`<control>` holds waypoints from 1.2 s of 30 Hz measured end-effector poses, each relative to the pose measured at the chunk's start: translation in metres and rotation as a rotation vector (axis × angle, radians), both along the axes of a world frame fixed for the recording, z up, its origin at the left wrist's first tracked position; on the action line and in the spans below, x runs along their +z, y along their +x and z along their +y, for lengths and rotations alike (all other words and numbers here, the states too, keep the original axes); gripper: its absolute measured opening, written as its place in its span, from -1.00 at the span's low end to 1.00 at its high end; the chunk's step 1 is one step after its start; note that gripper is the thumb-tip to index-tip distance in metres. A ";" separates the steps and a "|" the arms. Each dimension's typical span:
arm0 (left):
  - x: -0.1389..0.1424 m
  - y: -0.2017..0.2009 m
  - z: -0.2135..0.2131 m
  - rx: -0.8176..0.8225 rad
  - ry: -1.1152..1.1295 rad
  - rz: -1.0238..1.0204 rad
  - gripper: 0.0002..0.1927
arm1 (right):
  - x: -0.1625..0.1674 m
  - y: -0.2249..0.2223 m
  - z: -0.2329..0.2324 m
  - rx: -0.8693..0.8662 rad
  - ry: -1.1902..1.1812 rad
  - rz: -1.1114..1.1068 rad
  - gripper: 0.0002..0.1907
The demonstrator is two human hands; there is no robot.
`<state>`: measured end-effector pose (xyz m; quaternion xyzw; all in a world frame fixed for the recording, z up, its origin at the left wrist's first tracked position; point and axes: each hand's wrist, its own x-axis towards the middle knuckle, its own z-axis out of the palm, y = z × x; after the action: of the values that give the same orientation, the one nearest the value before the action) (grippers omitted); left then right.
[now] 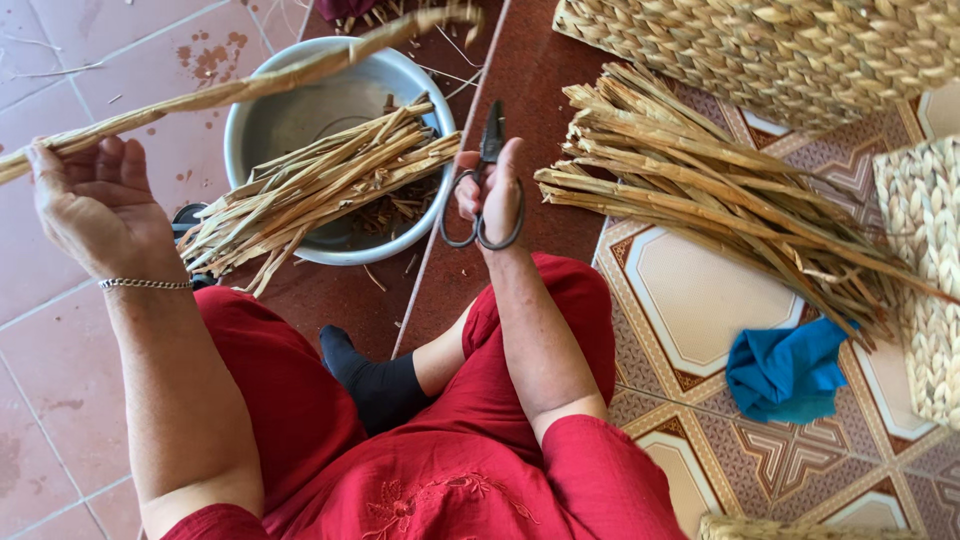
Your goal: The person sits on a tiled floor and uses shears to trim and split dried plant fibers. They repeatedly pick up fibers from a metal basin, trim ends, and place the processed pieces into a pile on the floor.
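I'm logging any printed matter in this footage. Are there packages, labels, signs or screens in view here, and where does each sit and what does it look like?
None in view: no package, label, sign or screen.
What is there instead: the left hand holds a long dried stalk; the right hand holds dark scissors.
A metal bowl of cut stalks, a loose stalk pile, woven baskets and a blue cloth lie around them, all unmarked.

Your straw-coloured fibre strand (230, 90) runs pale tan; the scissors (485, 190) you hold are dark grey; the basin (300, 110) is dull silver; your clothes (440, 450) are deep red; blue cloth (785, 370) on brown-and-cream patterned floor tiles (700, 300).
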<state>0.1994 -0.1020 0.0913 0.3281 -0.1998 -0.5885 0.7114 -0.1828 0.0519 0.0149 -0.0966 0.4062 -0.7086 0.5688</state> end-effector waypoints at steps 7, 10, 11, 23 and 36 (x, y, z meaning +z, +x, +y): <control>0.012 -0.136 0.044 -0.468 0.116 0.021 -0.78 | -0.006 0.017 -0.012 0.028 0.012 -0.186 -0.16; 0.015 -0.220 0.078 -0.610 0.202 0.001 -0.78 | -0.002 0.015 -0.015 -0.056 0.025 -0.170 -0.21; 0.016 -0.249 0.087 -0.681 0.196 -0.002 -0.77 | 0.000 0.014 -0.016 -0.077 0.039 -0.205 -0.21; 0.006 -0.437 0.126 -1.252 0.264 -0.278 -0.35 | 0.016 -0.008 -0.014 -0.176 0.061 -0.207 -0.21; -0.038 -0.162 -0.003 -0.584 0.070 -0.735 -0.82 | -0.005 -0.029 -0.022 -0.076 0.164 0.048 -0.25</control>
<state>0.0377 -0.1048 0.0534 0.4687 -0.5025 -0.6153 0.3863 -0.2114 0.0300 0.0103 -0.0510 0.4800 -0.6915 0.5374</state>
